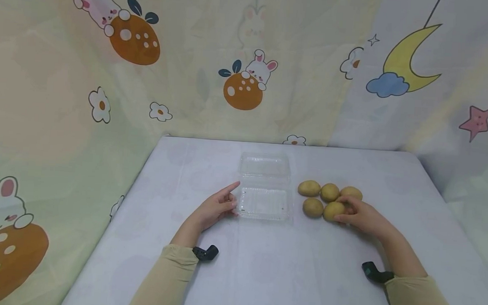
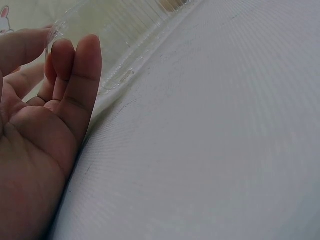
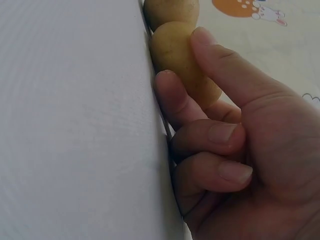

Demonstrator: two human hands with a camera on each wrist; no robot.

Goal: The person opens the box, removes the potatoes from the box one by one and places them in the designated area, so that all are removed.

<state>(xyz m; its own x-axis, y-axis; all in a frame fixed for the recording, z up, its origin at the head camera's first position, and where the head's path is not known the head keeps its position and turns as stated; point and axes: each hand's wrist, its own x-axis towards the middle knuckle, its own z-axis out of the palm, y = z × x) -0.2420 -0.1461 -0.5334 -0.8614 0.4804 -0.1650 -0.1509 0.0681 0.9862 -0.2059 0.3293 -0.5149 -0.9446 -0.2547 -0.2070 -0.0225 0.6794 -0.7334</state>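
A clear plastic clamshell container (image 1: 263, 203) lies unfolded on the table, its lid (image 1: 264, 165) toward the back. My left hand (image 1: 217, 206) holds its left edge, index finger stretched along the side. In the left wrist view, the thumb and bent fingers meet the container wall (image 2: 115, 45). Several yellow-brown potatoes sit in two rows to the right of the container. My right hand (image 1: 361, 216) grips the front right potato (image 1: 333, 211) between thumb and fingers, also seen in the right wrist view as a held potato (image 3: 175, 52). Another potato (image 3: 171, 11) is just beyond it.
Beside the gripped potato is another front potato (image 1: 313, 207). The back row holds a left potato (image 1: 309, 188), a middle potato (image 1: 330, 193) and a right potato (image 1: 351, 192). A pale cloth covers the table (image 1: 258, 270). A printed curtain (image 1: 191, 60) hangs behind.
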